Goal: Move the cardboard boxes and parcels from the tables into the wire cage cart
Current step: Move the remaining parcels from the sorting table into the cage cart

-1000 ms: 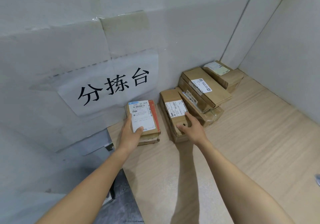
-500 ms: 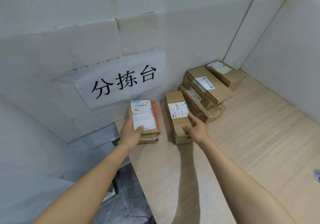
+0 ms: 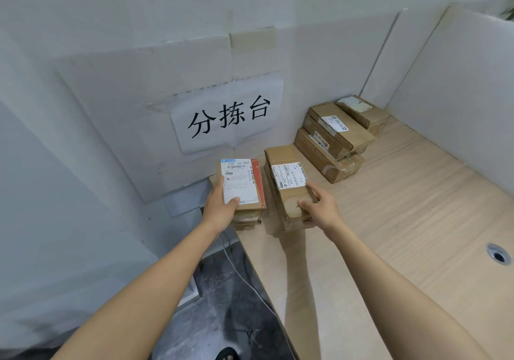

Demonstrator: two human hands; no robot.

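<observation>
Label print on the red-edged parcel (image 3: 241, 183): too small for reading.
Left hand (image 3: 221, 210): covering that parcel's near corner.
Dark object (image 3: 226, 354) on the floor: being cut off by the bottom edge.

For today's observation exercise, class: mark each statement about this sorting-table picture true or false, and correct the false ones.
1. The left hand grips the parcel with the red edge. True.
2. The right hand rests on the bare table, touching no box. False: it holds the near end of the long brown box.
3. A paper sign hangs on the wall behind the parcels. True.
4. The stacked boxes sit in the table's back corner. True.
5. The wire cage cart stands beside the table. False: no cart is in view.
</observation>
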